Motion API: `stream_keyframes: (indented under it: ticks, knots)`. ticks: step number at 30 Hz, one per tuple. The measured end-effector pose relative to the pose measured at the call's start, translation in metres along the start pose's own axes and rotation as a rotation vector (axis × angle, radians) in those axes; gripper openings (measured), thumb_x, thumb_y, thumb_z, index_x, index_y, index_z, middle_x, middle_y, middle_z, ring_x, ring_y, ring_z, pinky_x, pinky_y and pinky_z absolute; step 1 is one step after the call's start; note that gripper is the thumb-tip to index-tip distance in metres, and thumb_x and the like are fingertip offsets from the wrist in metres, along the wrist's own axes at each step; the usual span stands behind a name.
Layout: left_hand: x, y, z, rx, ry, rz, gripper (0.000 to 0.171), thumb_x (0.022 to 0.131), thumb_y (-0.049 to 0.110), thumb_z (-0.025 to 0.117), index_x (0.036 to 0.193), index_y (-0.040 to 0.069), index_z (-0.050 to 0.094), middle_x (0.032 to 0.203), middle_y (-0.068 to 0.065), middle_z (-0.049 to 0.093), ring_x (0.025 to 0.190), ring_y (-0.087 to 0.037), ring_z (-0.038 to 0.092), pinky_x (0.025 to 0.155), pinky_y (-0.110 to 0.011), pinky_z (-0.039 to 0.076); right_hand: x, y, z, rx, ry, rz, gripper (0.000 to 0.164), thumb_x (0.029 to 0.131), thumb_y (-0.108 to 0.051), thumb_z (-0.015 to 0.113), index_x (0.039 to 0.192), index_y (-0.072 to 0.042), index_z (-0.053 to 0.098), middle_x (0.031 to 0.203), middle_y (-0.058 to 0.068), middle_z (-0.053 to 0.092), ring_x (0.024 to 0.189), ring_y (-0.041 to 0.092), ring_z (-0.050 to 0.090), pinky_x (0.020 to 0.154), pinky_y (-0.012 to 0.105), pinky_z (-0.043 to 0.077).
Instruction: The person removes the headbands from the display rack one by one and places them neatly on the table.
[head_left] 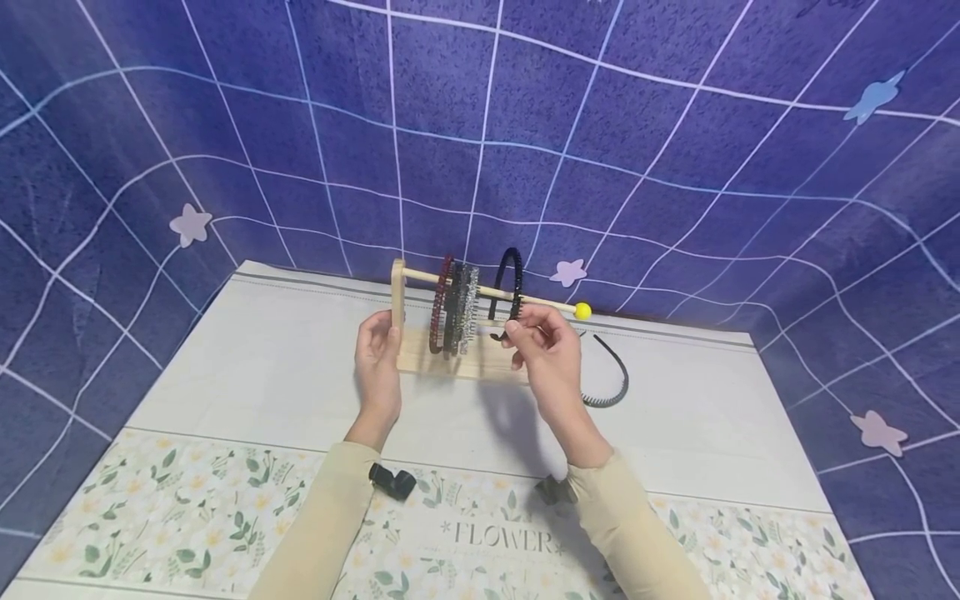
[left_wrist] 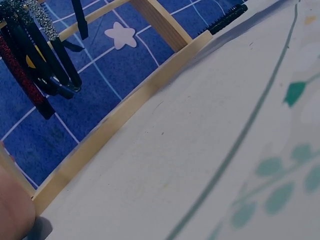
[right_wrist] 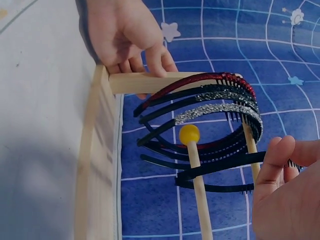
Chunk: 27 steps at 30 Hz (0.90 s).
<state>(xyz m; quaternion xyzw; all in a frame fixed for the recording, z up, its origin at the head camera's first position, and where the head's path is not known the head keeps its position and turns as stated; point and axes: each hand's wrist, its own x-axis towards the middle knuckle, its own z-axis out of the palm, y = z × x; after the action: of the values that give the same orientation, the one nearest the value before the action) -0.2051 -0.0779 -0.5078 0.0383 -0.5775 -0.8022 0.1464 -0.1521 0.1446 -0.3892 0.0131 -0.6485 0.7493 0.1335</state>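
My left hand [head_left: 377,367] grips the left upright [head_left: 397,292] of a wooden headband rack, thumb in front and fingers behind. Between thumb and fingers of my right hand [head_left: 555,354] is a black toothed headband [head_left: 517,279], pinched near its lower end, its loop around the rack's rod. Left of it hang several headbands: a dark red glittery one [right_wrist: 200,77], dark ones, and a silver glittery one [right_wrist: 220,108]. A yellow ball [head_left: 582,311] caps the rod's right end. In the left wrist view, only part of the left hand [left_wrist: 15,200] shows beside the rack's base [left_wrist: 120,110].
Another black toothed headband [head_left: 602,403] lies on the white tablecloth [head_left: 697,392], right of the rack. Behind the table hangs a blue gridded cloth [head_left: 442,108] with star shapes. A floral band with lettering [head_left: 502,537] runs along the near side.
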Motion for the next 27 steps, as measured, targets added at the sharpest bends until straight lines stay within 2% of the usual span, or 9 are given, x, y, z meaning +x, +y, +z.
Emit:
stream_keyframes:
  ticks: [27]
  knots:
    - [0.002, -0.001, 0.0, -0.004, 0.0, 0.009, 0.028, 0.117, 0.009, 0.053, 0.143, 0.017, 0.059, 0.15, -0.002, 0.063, 0.153, -0.021, 0.05, 0.131, -0.039, 0.038, 0.002, -0.023, -0.015, 0.053, 0.033, -0.11, 0.024, 0.099, 0.013, 0.071, 0.107, -0.009, 0.071, 0.09, 0.0, 0.067, 0.069, 0.01, 0.067, 0.049, 0.019, 0.048]
